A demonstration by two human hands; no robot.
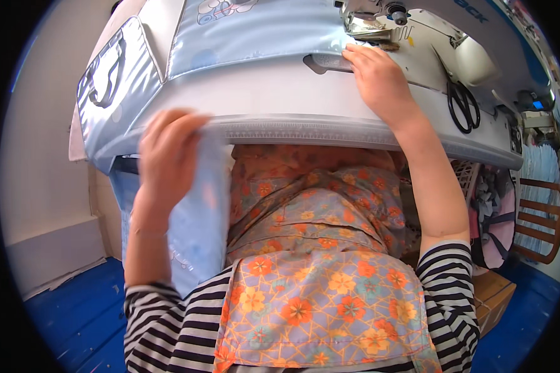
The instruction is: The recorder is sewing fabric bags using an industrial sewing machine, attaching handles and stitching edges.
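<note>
At the front edge of the white tabletop (274, 93), the left hand (168, 155) is closed in a grip on a fold of light blue quilted fabric (255, 31), which hangs down from the edge past the person's lap; the hand is motion-blurred, so individual finger positions cannot be told. The same fabric lies spread across the tabletop, running up to the sewing machine (386, 18) at the top of the view. The right hand (379, 78) rests flat and open on the fabric, fingers extended toward the presser foot area, holding nothing in a grip. A dark strap handle (106, 74) lies on the fabric section at the far left. Black scissors (463, 105) lie on the tabletop to the right of the right forearm, apart from it. A wooden chair (541, 217) stands at the right margin. Below the tabletop, a floral apron covers the lap.
</note>
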